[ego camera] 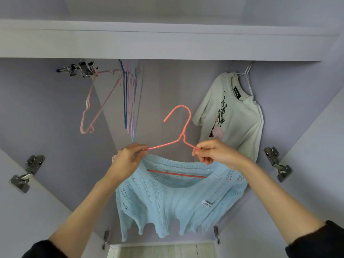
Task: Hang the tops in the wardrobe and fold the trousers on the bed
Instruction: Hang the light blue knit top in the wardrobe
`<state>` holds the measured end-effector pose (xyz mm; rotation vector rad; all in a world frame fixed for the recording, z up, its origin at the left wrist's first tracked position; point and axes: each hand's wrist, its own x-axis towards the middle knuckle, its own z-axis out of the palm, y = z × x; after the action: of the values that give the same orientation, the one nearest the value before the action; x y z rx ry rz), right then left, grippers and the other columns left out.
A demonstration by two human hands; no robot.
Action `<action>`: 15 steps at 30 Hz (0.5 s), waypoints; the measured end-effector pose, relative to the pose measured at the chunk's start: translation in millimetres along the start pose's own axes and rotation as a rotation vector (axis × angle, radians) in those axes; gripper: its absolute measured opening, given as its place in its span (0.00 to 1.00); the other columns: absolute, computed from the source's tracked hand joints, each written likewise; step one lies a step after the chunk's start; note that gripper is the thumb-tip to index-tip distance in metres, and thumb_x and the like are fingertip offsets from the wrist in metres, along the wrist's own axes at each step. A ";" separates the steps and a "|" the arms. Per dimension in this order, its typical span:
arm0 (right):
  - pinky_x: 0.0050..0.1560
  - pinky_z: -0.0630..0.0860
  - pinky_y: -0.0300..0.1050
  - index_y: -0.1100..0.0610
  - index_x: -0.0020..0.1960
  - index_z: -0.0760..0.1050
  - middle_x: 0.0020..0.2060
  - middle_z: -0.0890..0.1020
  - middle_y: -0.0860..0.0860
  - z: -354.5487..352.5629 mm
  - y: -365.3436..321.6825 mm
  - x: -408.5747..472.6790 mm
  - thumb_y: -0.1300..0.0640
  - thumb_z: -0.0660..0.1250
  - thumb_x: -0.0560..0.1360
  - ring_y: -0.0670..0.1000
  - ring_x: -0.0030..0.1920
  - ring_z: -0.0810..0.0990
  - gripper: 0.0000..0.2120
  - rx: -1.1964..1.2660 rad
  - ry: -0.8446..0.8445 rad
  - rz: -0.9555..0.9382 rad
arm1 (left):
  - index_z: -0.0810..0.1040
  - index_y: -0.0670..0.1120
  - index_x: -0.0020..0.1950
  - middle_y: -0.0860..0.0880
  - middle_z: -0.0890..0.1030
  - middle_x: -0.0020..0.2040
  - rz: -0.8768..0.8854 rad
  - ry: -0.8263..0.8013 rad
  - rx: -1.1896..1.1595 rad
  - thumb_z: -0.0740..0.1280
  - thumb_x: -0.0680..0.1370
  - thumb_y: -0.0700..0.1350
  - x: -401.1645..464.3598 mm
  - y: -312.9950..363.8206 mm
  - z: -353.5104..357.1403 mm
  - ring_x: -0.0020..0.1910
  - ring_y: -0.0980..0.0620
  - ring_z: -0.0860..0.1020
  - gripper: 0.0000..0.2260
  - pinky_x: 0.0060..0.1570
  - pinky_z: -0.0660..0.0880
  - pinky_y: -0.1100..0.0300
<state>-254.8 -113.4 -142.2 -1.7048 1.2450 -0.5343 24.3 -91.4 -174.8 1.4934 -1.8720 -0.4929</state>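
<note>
A light blue knit top [173, 198] hangs on an orange wire hanger [183, 125], which I hold up inside the open wardrobe. My left hand [128, 159] pinches the hanger's left shoulder together with the top's neckline. At the right shoulder, my right hand [214, 152] pinches the wire and the knit collar. The hanger's hook points up and left, below the rail and free of it. A white printed T-shirt [230, 116] hangs on a white hanger at the right.
Several empty hangers, pink [93, 107] and blue [130, 97], hang at the upper left beside metal clips [80, 68]. The wardrobe's top panel [167, 41] runs overhead. Open doors with metal hinges [26, 174] [277, 163] flank both sides. Pale floor shows at the bottom.
</note>
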 end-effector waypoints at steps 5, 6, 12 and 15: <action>0.25 0.60 0.32 0.55 0.36 0.77 0.26 0.76 0.46 -8.6 26.0 -6.6 0.62 0.66 0.76 0.41 0.22 0.66 0.10 0.145 0.074 0.146 | 0.66 0.45 0.72 0.53 0.68 0.70 0.042 -0.215 0.112 0.63 0.79 0.40 5.8 5.9 26.1 0.71 0.52 0.66 0.21 0.67 0.56 0.68; 0.24 0.59 0.31 0.56 0.36 0.77 0.28 0.77 0.48 -12.0 30.2 -7.2 0.62 0.67 0.75 0.42 0.22 0.65 0.09 0.193 0.111 0.159 | 0.65 0.46 0.73 0.54 0.67 0.71 0.061 -0.235 0.112 0.63 0.80 0.40 8.7 9.4 30.1 0.72 0.53 0.64 0.21 0.66 0.55 0.70; 0.23 0.62 0.33 0.60 0.51 0.76 0.39 0.83 0.50 -27.5 39.9 -3.0 0.73 0.55 0.75 0.44 0.24 0.69 0.15 0.433 0.151 0.190 | 0.75 0.42 0.65 0.45 0.73 0.67 0.355 0.019 0.216 0.63 0.77 0.33 35.5 57.9 19.9 0.69 0.47 0.68 0.17 0.65 0.69 0.50; 0.28 0.71 0.33 0.60 0.59 0.73 0.46 0.83 0.51 -42.8 34.7 10.1 0.74 0.53 0.76 0.44 0.28 0.75 0.18 0.570 0.121 0.177 | 0.78 0.38 0.60 0.39 0.75 0.64 0.578 0.196 0.424 0.68 0.68 0.26 56.7 90.6 6.7 0.67 0.38 0.70 0.21 0.59 0.72 0.40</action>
<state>-301.2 -142.7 -153.6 -1.0891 1.1703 -0.8040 -49.7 -122.0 -103.7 1.1042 -2.2048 0.3253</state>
